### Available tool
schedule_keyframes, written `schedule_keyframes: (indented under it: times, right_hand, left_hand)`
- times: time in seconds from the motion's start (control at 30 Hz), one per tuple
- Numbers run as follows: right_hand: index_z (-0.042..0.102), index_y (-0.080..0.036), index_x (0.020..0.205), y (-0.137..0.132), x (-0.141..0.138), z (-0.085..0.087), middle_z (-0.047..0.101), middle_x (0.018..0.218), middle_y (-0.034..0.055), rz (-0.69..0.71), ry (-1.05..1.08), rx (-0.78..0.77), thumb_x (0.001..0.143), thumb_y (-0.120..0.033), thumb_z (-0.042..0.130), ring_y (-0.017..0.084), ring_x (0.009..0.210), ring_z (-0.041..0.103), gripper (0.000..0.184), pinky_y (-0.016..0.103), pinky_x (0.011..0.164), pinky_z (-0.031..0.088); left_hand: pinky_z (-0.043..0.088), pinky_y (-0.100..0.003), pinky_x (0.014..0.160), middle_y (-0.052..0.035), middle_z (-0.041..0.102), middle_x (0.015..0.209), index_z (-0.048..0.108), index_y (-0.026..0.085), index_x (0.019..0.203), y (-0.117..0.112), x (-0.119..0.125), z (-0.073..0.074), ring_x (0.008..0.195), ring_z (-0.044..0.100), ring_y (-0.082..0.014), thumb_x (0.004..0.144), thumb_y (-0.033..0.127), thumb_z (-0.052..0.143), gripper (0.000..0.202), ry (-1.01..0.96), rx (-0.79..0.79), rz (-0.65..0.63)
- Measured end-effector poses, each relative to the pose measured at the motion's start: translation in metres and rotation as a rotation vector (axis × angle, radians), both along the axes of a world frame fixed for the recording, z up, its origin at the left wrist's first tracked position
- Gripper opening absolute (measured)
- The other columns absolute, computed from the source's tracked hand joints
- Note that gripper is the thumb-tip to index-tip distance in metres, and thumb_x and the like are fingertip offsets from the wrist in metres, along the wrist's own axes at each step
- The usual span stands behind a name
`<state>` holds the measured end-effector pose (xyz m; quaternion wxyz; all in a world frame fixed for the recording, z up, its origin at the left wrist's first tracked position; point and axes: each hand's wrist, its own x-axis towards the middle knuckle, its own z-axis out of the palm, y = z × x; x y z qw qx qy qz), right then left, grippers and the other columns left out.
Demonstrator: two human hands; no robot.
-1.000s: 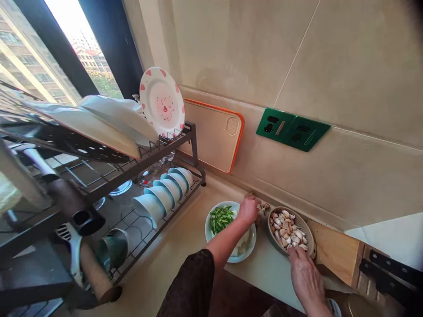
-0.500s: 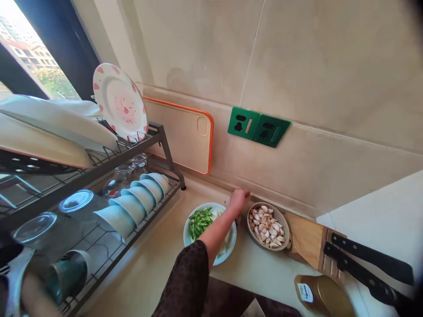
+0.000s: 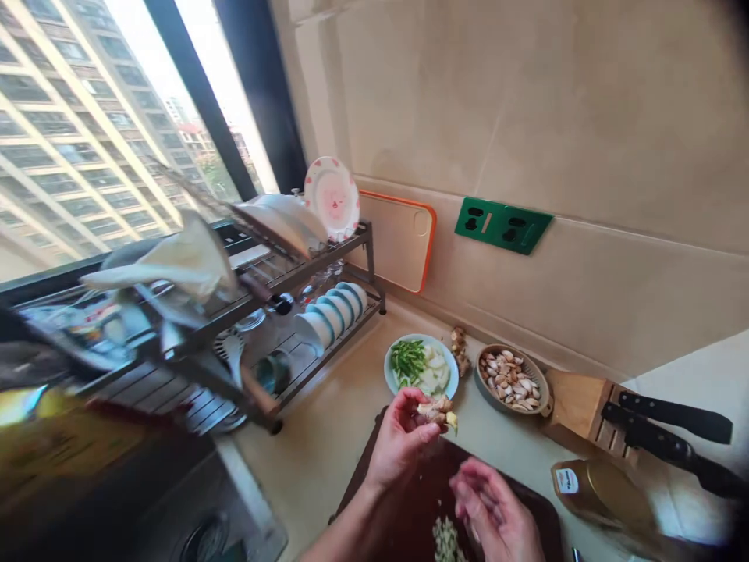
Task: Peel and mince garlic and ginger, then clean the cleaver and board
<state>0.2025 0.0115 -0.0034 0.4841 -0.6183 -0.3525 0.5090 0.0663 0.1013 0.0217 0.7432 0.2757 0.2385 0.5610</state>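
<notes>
Head view: the left hand (image 3: 401, 437) grasped a piece of ginger (image 3: 438, 412) above a dark cutting board (image 3: 409, 519) bearing a small heap of minced pale pieces (image 3: 445, 540), the right hand (image 3: 491, 511) loosely curled and visibly empty; whole garlic cloves (image 3: 506, 380) lay uncut in a bowl (image 3: 515, 408), beside a plate (image 3: 421, 338) of sliced green chilies (image 3: 408, 361).

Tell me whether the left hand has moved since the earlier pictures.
Yes. The left hand has drawn back from the wall: it was at the far side of the pale plate and now sits on the plate's near side, holding ginger.
</notes>
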Motion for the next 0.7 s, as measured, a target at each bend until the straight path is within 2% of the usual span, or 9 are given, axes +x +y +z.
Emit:
schedule_keyframes:
  times: [0.1,0.17,0.33,0.43,0.53,0.6,0.7]
  right_hand:
    - [0.064,-0.020,0.097,-0.005,-0.033,0.028,0.071,0.095,0.0112,0.015,0.116,0.066,0.059,-0.054,0.078,0.025,0.085,0.068,0.052,0.032,0.072,0.057]
    - [0.063,-0.020,0.097,-0.017,-0.052,0.035,0.071,0.096,0.0099,0.054,0.167,0.096,0.059,-0.050,0.080,0.025,0.089,0.067,0.052,0.034,0.076,0.057]
    - [0.062,-0.022,0.100,-0.063,-0.105,0.030,0.071,0.096,0.0062,0.383,0.275,0.142,0.065,-0.042,0.078,0.023,0.090,0.067,0.042,0.033,0.079,0.055]
    - [0.065,-0.021,0.100,-0.086,-0.139,0.034,0.071,0.094,0.0074,0.630,0.297,0.147,0.068,-0.046,0.075,0.020,0.078,0.066,0.042,0.030,0.072,0.055]
    - [0.066,-0.019,0.098,-0.101,-0.176,0.039,0.071,0.088,0.0077,0.802,0.239,0.144,0.072,-0.053,0.067,0.015,0.063,0.061,0.042,0.026,0.060,0.052]
    - [0.065,-0.019,0.097,-0.110,-0.202,0.036,0.070,0.085,0.0075,0.832,0.192,0.147,0.071,-0.056,0.068,0.016,0.062,0.061,0.045,0.026,0.056,0.051]
    - [0.065,-0.019,0.098,-0.123,-0.239,0.022,0.070,0.082,0.0071,0.931,0.137,0.159,0.068,-0.056,0.070,0.017,0.064,0.062,0.048,0.027,0.057,0.051]
  left_hand:
    - [0.049,-0.026,0.067,-0.0037,0.066,0.085,0.052,0.017,0.084,-0.055,-0.026,0.008,0.074,0.064,-0.0163,0.058,0.025,0.084,0.042,0.016,-0.035,0.104]
    - [0.047,-0.025,0.068,-0.0029,0.065,0.083,0.054,0.016,0.082,-0.091,-0.046,0.009,0.074,0.063,-0.0151,0.057,0.022,0.084,0.040,0.076,-0.034,0.190]
    - [0.046,-0.023,0.065,-0.0015,0.066,0.080,0.056,0.017,0.083,-0.176,-0.099,0.011,0.069,0.062,-0.0135,0.057,0.018,0.084,0.038,0.205,-0.029,0.430]
    - [0.047,-0.026,0.074,-0.0034,0.068,0.085,0.059,0.017,0.087,-0.220,-0.138,0.018,0.079,0.063,-0.0160,0.061,0.017,0.082,0.035,0.273,-0.007,0.610]
    - [0.047,-0.029,0.079,-0.0079,0.068,0.095,0.062,0.017,0.096,-0.262,-0.179,0.022,0.088,0.063,-0.0195,0.067,0.019,0.079,0.033,0.322,-0.023,0.707]
    - [0.047,-0.029,0.078,-0.0104,0.067,0.102,0.063,0.017,0.102,-0.290,-0.205,0.018,0.090,0.063,-0.0205,0.068,0.020,0.079,0.038,0.238,-0.070,0.731]
    - [0.047,-0.025,0.075,-0.0104,0.067,0.102,0.064,0.018,0.108,-0.330,-0.240,0.002,0.087,0.063,-0.0165,0.068,0.019,0.079,0.042,-0.023,-0.156,0.746]
